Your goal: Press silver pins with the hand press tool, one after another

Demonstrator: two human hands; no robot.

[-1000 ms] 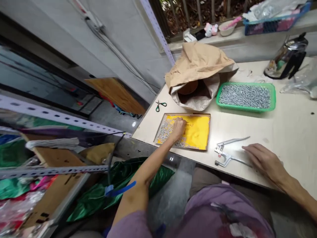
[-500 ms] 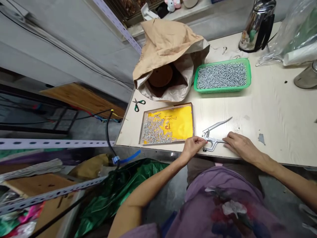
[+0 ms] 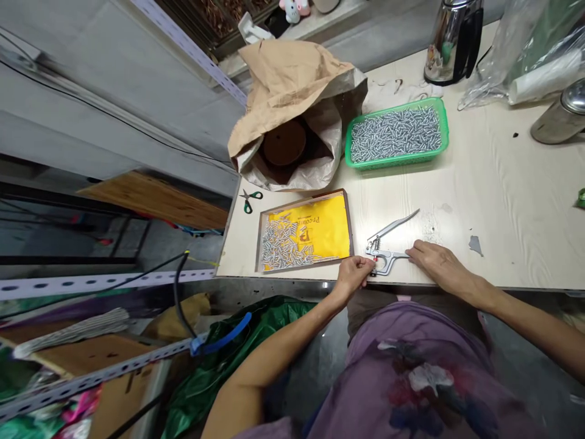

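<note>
A pair of silver hand pliers (image 3: 389, 261) with a spring between spread handles lies at the table's front edge. My right hand (image 3: 434, 261) is closed on the end of its lower handle, while the upper handle points away, free. At the head of the pliers, my left hand (image 3: 353, 273) has its fingertips pinched together. What they hold is too small to make out; a red spot shows beside them. Just left is a shallow tray (image 3: 351, 228) with a yellow lining (image 3: 326, 228) and many small silver metal pieces (image 3: 283, 244).
Behind, a green plastic basket (image 3: 397, 162) is full of small silver metal pieces. A large open brown paper bag (image 3: 297, 79) stands at the back left, with green-handled scissors (image 3: 249, 201) before it. A kettle (image 3: 452, 46), plastic wrap (image 3: 543, 67) and a metal cup (image 3: 560, 116) are at right.
The camera view has shifted slightly, moving the table things left in the picture. My left fingers now sit a little lower at the pliers' head; my right hand keeps its hold.
</note>
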